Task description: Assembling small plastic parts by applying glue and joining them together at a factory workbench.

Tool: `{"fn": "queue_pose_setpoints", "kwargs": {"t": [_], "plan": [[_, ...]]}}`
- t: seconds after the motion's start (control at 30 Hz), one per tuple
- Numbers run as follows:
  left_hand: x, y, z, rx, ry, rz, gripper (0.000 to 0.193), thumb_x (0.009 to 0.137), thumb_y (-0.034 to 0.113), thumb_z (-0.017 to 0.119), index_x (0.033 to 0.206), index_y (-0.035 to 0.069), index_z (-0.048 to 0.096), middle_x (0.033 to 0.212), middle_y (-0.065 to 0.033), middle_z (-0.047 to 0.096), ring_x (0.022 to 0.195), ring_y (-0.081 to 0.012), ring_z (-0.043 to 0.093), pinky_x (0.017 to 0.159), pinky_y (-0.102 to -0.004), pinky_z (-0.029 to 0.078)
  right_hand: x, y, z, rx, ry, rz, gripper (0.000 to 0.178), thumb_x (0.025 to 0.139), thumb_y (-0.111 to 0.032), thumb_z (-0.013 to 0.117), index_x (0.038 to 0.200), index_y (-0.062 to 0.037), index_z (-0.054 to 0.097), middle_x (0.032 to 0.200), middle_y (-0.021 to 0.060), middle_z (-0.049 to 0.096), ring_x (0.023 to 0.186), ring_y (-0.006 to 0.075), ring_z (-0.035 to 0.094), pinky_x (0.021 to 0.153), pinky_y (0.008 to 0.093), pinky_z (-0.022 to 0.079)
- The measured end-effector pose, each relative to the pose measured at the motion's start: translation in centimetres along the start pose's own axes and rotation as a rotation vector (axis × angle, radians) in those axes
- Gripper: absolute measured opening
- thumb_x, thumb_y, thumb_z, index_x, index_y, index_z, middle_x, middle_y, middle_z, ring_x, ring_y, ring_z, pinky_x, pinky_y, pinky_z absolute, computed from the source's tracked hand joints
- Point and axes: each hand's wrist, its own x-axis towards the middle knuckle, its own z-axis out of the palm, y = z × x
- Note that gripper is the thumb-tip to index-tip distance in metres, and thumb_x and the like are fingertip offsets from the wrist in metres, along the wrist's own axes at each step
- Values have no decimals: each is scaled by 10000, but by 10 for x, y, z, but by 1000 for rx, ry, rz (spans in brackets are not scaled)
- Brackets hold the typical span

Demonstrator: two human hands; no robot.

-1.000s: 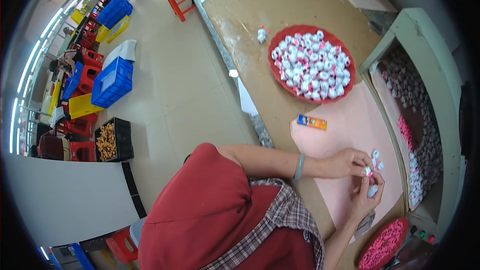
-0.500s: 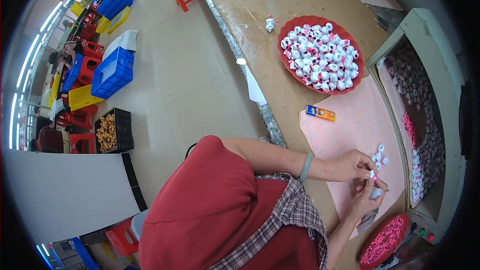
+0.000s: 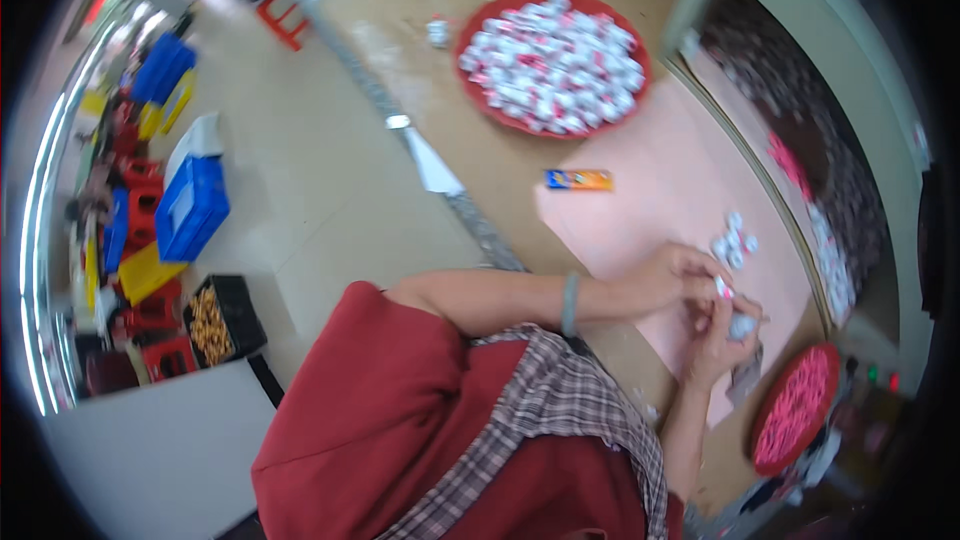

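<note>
Blurred now, the view has the left hand (image 3: 672,277) and right hand (image 3: 716,348) higher, the red bowl (image 3: 497,8) nearer upper centre.

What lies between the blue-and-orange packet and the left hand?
In the head view, just bare pink sheet separates the packet from the left hand.

Blue crate (image 3: 205,215) near a black crate (image 3: 240,314)
</note>
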Motion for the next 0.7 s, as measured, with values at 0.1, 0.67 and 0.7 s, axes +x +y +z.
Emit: {"fn": "queue_pose_setpoints", "kwargs": {"t": [0.1,0.67,0.7], "plan": [[-5,9,-2,-21,68,-49,198,883,31,528,1055,-41,595,872,-113,636,739,-169,623,681,-286,520,4,-9,12,32,-45,16,73,849,-28,602,863,-28,531,702,43,557,535,67,488,445,178,355],[0,15,12,-46,119,-192,280,880,52,557,1145,-37,570,948,-104,628,860,-157,597,794,-266,486,15,-14,-10,534,-144,371,87,864,-80,598,864,-9,548,660,60,581,480,67,484,424,180,364],[1,18,13,-70,131,-204,280,880,51,558,1146,-35,570,948,-104,627,856,-155,594,794,-264,484,16,-14,-9,547,-141,386,91,864,-85,600,863,-10,549,660,61,581,479,66,482,424,180,364]]}}
